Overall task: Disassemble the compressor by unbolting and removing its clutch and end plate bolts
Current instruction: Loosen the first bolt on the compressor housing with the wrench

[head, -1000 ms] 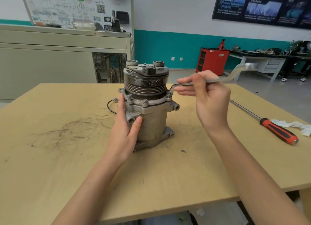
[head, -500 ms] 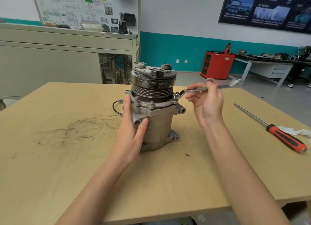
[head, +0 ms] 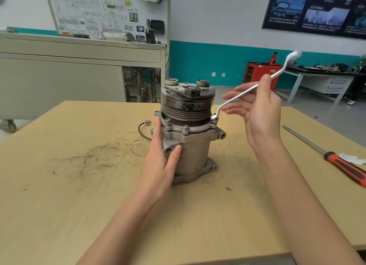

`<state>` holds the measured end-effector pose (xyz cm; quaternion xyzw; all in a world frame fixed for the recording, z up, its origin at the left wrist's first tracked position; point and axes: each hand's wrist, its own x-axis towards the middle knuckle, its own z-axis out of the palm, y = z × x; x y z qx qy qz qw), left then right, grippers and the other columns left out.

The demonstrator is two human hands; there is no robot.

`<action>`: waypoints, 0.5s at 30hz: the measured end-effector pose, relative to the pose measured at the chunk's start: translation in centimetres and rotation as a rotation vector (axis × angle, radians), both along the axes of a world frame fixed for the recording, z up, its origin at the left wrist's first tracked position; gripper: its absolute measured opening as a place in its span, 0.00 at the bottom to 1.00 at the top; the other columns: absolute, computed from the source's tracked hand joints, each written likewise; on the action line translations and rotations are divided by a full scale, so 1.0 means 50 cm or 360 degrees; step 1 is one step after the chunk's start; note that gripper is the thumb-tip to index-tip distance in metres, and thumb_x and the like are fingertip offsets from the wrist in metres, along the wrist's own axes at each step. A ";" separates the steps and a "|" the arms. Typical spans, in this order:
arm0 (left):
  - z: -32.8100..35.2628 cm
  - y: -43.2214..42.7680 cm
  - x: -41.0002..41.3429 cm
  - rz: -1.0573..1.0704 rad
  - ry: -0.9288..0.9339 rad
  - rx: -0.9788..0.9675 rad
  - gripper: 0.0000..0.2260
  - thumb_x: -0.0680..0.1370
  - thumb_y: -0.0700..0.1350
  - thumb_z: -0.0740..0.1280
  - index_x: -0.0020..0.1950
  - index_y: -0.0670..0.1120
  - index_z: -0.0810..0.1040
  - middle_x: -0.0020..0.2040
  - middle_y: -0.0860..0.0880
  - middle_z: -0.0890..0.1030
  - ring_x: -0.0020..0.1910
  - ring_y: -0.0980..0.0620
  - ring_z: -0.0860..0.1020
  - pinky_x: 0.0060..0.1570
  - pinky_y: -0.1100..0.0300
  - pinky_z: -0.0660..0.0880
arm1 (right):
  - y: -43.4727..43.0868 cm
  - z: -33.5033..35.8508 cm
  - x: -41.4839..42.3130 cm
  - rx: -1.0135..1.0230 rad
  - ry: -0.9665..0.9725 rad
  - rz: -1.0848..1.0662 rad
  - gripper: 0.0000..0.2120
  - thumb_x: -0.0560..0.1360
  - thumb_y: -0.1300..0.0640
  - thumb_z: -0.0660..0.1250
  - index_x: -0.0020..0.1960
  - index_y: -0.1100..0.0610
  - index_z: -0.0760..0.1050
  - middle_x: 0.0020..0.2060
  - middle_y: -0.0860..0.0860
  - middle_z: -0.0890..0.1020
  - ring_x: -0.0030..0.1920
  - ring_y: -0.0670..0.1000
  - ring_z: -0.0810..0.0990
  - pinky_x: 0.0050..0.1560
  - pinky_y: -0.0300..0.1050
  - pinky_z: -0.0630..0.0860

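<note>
Compressor [head: 194, 151] upright, grey, left hand [head: 158, 165] grip clasping it, right hand [head: 261, 114] grip pinching wrench [head: 245, 92] on bolt [head: 214, 121].

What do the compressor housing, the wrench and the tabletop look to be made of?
Dull grey compressor housing: likely cast aluminium, matte and stained, with moulded lugs. Slim silver offset wrench: polished, probably chromed steel, by its bright glint. Pale tan tabletop: wood-look board, perhaps laminate or plywood, with faint grain and dark scuffs.
</note>
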<state>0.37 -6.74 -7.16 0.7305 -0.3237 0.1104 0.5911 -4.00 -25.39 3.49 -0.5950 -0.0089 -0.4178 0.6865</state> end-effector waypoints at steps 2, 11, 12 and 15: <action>0.000 0.001 0.000 0.0010 0.0000 0.0013 0.31 0.75 0.60 0.57 0.73 0.67 0.41 0.67 0.78 0.50 0.66 0.82 0.51 0.60 0.85 0.51 | 0.015 0.015 -0.003 -0.0153 -0.0004 -0.0093 0.23 0.83 0.49 0.47 0.42 0.60 0.74 0.30 0.54 0.83 0.27 0.53 0.82 0.25 0.38 0.76; 0.000 0.001 -0.001 0.0005 0.0010 0.0022 0.31 0.77 0.58 0.58 0.72 0.67 0.41 0.68 0.77 0.50 0.64 0.83 0.51 0.59 0.85 0.51 | 0.018 0.024 0.014 -0.0169 0.0003 -0.0160 0.22 0.84 0.51 0.47 0.40 0.59 0.71 0.27 0.53 0.81 0.22 0.51 0.77 0.22 0.37 0.72; -0.002 0.001 0.000 0.0006 0.0006 0.0026 0.31 0.78 0.56 0.58 0.72 0.67 0.41 0.68 0.77 0.50 0.65 0.83 0.51 0.59 0.85 0.51 | 0.016 0.028 0.018 -0.0180 0.0012 -0.0143 0.22 0.84 0.51 0.47 0.39 0.59 0.71 0.26 0.53 0.81 0.21 0.50 0.77 0.21 0.36 0.71; -0.006 0.000 0.003 0.0016 -0.0015 0.0034 0.31 0.79 0.55 0.59 0.72 0.67 0.41 0.69 0.76 0.51 0.65 0.83 0.51 0.60 0.85 0.51 | 0.015 0.031 0.027 -0.0251 -0.0031 -0.0110 0.22 0.84 0.51 0.46 0.39 0.59 0.71 0.26 0.52 0.81 0.21 0.49 0.75 0.21 0.37 0.70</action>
